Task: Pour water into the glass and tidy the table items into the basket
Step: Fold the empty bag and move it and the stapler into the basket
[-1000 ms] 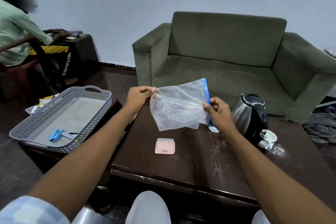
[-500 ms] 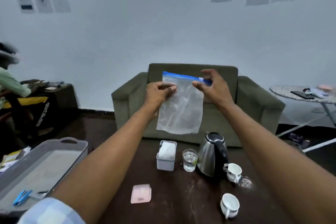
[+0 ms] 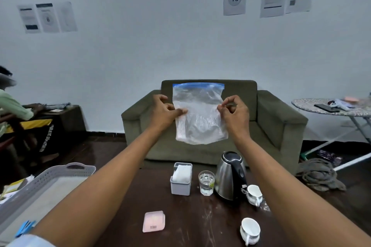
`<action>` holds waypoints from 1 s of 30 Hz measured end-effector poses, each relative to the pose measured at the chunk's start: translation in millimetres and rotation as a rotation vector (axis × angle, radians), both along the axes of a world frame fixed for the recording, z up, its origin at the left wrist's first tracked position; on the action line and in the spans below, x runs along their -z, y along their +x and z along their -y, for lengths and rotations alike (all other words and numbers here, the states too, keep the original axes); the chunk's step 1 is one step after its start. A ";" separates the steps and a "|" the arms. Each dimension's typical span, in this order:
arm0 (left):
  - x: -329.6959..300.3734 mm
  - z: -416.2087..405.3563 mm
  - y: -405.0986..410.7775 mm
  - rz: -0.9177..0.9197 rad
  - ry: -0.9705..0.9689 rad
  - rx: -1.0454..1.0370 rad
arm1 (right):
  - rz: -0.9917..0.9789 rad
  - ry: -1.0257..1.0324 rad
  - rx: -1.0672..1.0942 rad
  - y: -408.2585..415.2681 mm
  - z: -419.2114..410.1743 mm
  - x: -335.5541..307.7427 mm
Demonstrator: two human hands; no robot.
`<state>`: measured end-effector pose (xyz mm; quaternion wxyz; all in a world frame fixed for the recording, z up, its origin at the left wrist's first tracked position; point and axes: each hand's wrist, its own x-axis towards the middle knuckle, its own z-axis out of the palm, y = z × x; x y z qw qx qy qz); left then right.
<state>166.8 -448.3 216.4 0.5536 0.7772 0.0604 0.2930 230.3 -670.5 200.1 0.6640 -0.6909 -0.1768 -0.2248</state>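
Note:
I hold a clear zip bag (image 3: pixel 198 114) with a blue seal strip upright in the air, in front of the sofa. My left hand (image 3: pixel 164 111) pinches its left edge and my right hand (image 3: pixel 233 112) pinches its right edge. Below on the dark table (image 3: pixel 190 216) stand a glass (image 3: pixel 206 182) with water, a steel kettle (image 3: pixel 230 176), a grey tissue holder (image 3: pixel 181 179), two white cups (image 3: pixel 254 194) (image 3: pixel 250 230) and a flat pink box (image 3: pixel 154 221). The grey perforated basket (image 3: pixel 60 174) sits at the lower left with a blue item (image 3: pixel 25 227) inside.
A green sofa (image 3: pixel 281 126) stands behind the table. A person in a green sleeve (image 3: pixel 14 106) sits at a desk on the far left. An ironing board (image 3: pixel 331 109) with small items is at the right, and a heap of cloth (image 3: pixel 319 174) lies on the floor.
The view has tilted up. Both hands slid from the bag's top corners down to its side edges, and the bag now hangs squarer with the blue strip level.

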 end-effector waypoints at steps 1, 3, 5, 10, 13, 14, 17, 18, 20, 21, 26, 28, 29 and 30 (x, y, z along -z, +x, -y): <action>6.6 -8.3 -5.2 -0.004 0.041 0.031 | -0.030 -0.008 -0.038 1.9 -6.0 4.3; 16.1 -26.8 -15.1 0.031 0.083 0.058 | -0.117 -0.067 -0.197 4.5 -19.5 13.8; 20.6 -51.3 -20.9 0.061 0.080 0.031 | -0.193 -0.178 -0.382 3.3 -36.8 24.1; 45.2 -142.3 -48.8 -0.155 0.303 0.021 | -0.117 -0.531 -0.232 1.5 -116.3 54.4; 65.3 -192.8 -70.7 -0.226 0.533 -0.184 | -0.089 -0.540 -0.189 -7.5 -175.6 73.5; 73.3 -213.7 -81.2 -0.242 0.554 -0.272 | -0.134 -0.523 -0.245 -12.8 -205.2 85.6; 86.8 -271.3 -103.8 -0.355 0.422 -0.429 | -0.322 -0.430 -0.427 -38.9 -289.9 120.7; 92.2 -289.3 -108.3 -0.414 0.353 -0.477 | -0.370 -0.404 -0.457 -50.8 -313.8 129.1; 109.3 -332.5 -121.0 -0.556 0.292 -0.615 | -0.447 -0.389 -0.510 -78.0 -367.1 149.4; 120.3 -354.1 -128.3 -0.621 0.292 -0.693 | -0.480 -0.401 -0.520 -92.4 -389.2 159.0; 176.7 -421.5 -160.4 -0.870 0.356 -0.749 | -0.417 -0.606 -0.518 -150.1 -458.9 206.3; 202.4 -430.9 -166.5 -0.949 0.415 -0.700 | -0.329 -0.761 -0.479 -158.0 -474.7 224.1; 217.6 -436.7 -168.3 -0.978 0.435 -0.688 | -0.294 -0.827 -0.462 -159.6 -482.4 233.8; 229.9 -440.4 -170.3 -0.994 0.442 -0.679 | -0.272 -0.870 -0.457 -159.6 -486.9 240.0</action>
